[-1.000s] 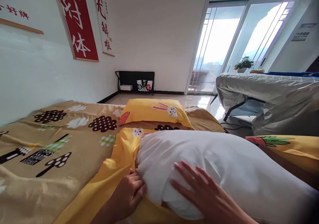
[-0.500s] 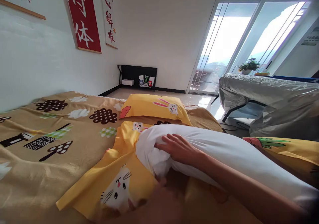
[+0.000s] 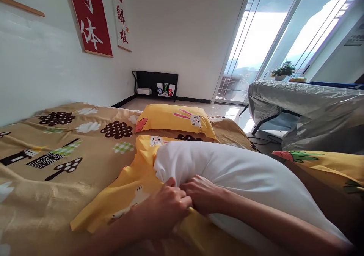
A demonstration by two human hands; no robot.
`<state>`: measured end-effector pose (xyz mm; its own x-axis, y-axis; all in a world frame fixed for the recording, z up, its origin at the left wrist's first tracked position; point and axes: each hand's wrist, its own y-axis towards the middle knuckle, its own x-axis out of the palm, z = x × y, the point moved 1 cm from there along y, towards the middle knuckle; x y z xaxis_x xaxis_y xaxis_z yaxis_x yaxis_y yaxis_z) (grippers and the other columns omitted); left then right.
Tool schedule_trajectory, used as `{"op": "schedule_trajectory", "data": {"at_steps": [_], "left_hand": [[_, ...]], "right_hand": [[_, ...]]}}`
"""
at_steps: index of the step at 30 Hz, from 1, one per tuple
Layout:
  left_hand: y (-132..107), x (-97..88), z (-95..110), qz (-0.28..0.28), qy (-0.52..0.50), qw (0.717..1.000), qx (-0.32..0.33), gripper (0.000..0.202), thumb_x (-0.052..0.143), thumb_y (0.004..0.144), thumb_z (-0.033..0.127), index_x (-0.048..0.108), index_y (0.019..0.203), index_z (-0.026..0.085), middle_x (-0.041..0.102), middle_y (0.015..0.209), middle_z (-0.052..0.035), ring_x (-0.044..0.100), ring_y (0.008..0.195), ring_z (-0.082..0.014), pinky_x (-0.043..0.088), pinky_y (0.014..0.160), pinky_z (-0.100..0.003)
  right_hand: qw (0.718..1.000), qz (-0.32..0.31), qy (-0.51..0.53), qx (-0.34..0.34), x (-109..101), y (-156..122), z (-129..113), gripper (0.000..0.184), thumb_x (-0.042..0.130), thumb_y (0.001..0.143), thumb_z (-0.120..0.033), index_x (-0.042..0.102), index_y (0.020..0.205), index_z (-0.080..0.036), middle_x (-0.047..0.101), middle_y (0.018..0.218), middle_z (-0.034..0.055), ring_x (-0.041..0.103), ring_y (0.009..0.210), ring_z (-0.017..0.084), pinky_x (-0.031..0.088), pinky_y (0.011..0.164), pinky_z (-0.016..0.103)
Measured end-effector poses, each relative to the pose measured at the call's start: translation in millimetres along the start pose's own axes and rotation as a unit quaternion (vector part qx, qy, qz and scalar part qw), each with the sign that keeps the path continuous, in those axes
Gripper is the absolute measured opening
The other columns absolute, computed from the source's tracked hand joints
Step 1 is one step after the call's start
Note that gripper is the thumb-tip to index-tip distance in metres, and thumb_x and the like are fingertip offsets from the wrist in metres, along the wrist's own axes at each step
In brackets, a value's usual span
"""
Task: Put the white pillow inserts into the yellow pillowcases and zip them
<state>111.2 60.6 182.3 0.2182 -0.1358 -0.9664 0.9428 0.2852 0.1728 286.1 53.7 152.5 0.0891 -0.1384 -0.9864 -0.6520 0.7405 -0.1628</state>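
A plump white pillow (image 3: 241, 165) lies across the bed, its left end partly inside a yellow pillowcase (image 3: 108, 203) printed with rabbits. My left hand (image 3: 165, 208) is closed at the case's opening, gripping the yellow cloth by the pillow's end. Right beside it, almost touching, my right hand (image 3: 203, 193) is closed with its fingers pressed into the white pillow. The fingertips of both hands are hidden in the folds.
Behind lies a filled yellow rabbit pillow (image 3: 173, 117); another yellow cloth with a carrot print (image 3: 335, 165) is at the right. A brown patterned blanket (image 3: 99, 161) covers the bed. A plastic-covered table (image 3: 301, 96) stands near the glass door (image 3: 261, 40).
My left hand has risen from the lower edge to beside my right. My right hand has gone from lying spread to closed, slightly lower. The pillow's end looks more bunched into the case.
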Motion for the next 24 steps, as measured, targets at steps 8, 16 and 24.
{"op": "schedule_trajectory", "data": {"at_steps": [8,16,24], "left_hand": [[-3.8,5.3,-31.7,0.038,-0.125,0.989,-0.068,0.027,0.054,0.09,0.035,0.049,0.07,0.017,0.057,0.078,0.0019,0.052,0.077,-0.0123,0.03,0.088,-0.03],[-26.6,25.7,-36.4,0.021,-0.101,0.988,-0.118,0.023,0.051,0.09,0.033,0.045,0.074,0.017,0.057,0.087,-0.0001,0.049,0.089,-0.0162,0.028,0.091,-0.035],[-34.3,-0.5,-55.2,0.108,-0.24,0.953,-0.152,0.022,0.045,0.089,0.039,0.058,0.091,0.021,0.059,0.1,-0.0028,0.053,0.097,-0.0162,0.04,0.091,-0.028]], "right_hand": [[0.995,0.027,0.09,-0.016,-0.9,5.4,-4.2,0.025,0.062,0.078,-0.037,0.068,0.096,-0.02,0.064,0.089,0.0033,0.056,0.08,0.017,0.039,0.069,0.026],[0.961,0.141,0.176,0.162,-72.1,16.8,105.8,0.058,0.053,0.085,-0.056,0.052,0.134,-0.024,0.062,0.121,0.0097,0.057,0.108,0.024,0.041,0.094,0.035],[0.967,0.093,0.126,0.202,-22.8,71.9,139.0,0.066,0.037,0.089,-0.063,0.046,0.14,-0.023,0.053,0.138,0.008,0.051,0.124,0.025,0.038,0.101,0.034]]}}
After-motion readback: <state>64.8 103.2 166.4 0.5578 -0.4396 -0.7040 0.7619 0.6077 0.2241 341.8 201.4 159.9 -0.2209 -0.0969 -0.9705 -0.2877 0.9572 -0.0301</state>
